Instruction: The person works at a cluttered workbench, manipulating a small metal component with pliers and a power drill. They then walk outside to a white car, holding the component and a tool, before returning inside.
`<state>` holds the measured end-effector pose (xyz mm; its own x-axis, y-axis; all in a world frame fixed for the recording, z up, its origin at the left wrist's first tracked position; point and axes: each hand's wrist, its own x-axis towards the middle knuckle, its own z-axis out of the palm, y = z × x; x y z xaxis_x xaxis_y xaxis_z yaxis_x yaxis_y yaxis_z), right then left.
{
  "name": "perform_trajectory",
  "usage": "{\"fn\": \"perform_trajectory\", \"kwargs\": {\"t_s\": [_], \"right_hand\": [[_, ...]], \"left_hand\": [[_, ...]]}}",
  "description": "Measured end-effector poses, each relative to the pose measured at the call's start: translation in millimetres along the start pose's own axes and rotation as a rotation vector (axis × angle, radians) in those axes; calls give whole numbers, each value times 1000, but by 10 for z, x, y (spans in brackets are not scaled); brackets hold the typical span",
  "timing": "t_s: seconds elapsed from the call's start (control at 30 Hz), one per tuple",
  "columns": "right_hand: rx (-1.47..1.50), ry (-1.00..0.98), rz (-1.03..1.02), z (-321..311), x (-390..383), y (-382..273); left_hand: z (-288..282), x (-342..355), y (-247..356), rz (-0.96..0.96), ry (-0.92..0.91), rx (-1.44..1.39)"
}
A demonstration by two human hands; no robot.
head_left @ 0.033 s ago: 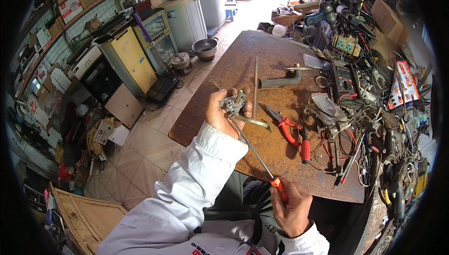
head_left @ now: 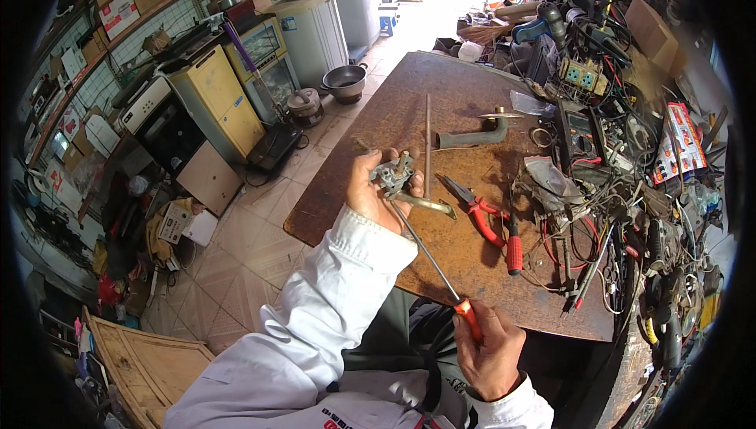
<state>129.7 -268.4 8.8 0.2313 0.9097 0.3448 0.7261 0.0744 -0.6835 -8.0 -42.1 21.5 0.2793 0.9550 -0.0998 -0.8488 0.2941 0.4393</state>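
My left hand (head_left: 378, 189) grips a small grey metal part (head_left: 391, 173) with a brass lever sticking out to its right, held just above the rusty brown worktable (head_left: 394, 114). My right hand (head_left: 488, 346) holds the orange handle of a long screwdriver (head_left: 429, 260) near the table's front edge. Its thin shaft runs up and left, and the tip meets the metal part. Both arms wear white sleeves.
Red-handled pliers (head_left: 476, 207), a red-handled tool (head_left: 513, 244), a thin rod (head_left: 427, 142) and a bent metal pipe piece (head_left: 476, 136) lie on the table. Tangled wires and tools (head_left: 630, 193) crowd its right side. Appliances (head_left: 220, 106) and shelves line the left; a metal bowl (head_left: 345, 81) sits on the floor.
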Motion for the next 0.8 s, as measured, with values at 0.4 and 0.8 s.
{"fn": "perform_trajectory", "kwargs": {"t_s": [0.4,0.8], "right_hand": [[186,80,83,30,-26,-198],[340,-72,204,-5,-2,-350]], "left_hand": [[1,-23,-46,85,-47,60],[24,-30,-58,182,-7,195]]}}
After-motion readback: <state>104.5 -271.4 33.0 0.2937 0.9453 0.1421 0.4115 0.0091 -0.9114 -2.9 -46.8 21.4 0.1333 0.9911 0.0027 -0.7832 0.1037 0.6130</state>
